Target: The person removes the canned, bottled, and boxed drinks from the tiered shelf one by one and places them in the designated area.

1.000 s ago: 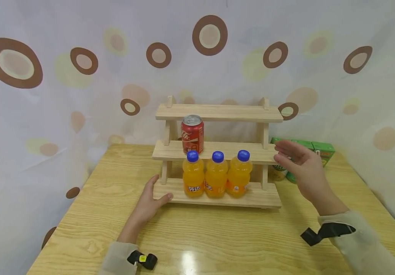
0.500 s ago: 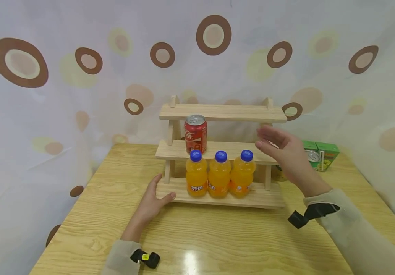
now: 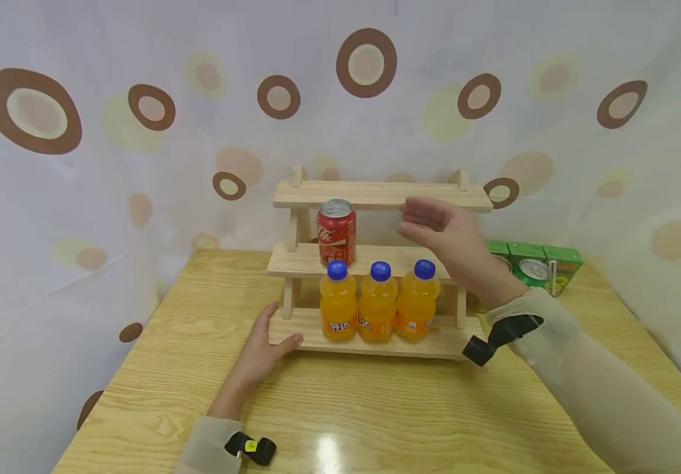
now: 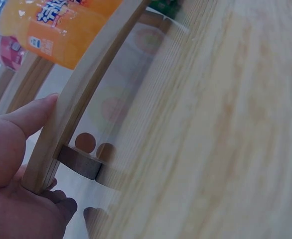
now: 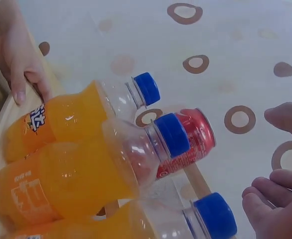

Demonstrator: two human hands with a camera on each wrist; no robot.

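My left hand (image 3: 260,349) grips the left end of the bottom board of a three-step wooden display rack (image 3: 376,193). In the left wrist view, the thumb (image 4: 41,112) lies on top while the other fingers pass beneath the board. A red cola can (image 3: 337,236) stands upright on the middle step, toward its left. Three orange soda bottles (image 3: 338,306) with blue caps stand in a row on the bottom step. My right hand (image 3: 459,247) hovers in front of the middle step, right of the can, holding nothing; thumb and fingers are apart in the right wrist view.
Behind my right forearm, at the rack's right, stand green drink cartons (image 3: 527,250) and a green can (image 3: 533,271). The rack stands on a wood-grain table (image 3: 376,408), with a patterned cloth (image 3: 139,164) hanging behind it.
My right hand has moved left, from beside the green cartons to in front of the middle step. My left hand keeps its grip; the can and bottles stay in place.
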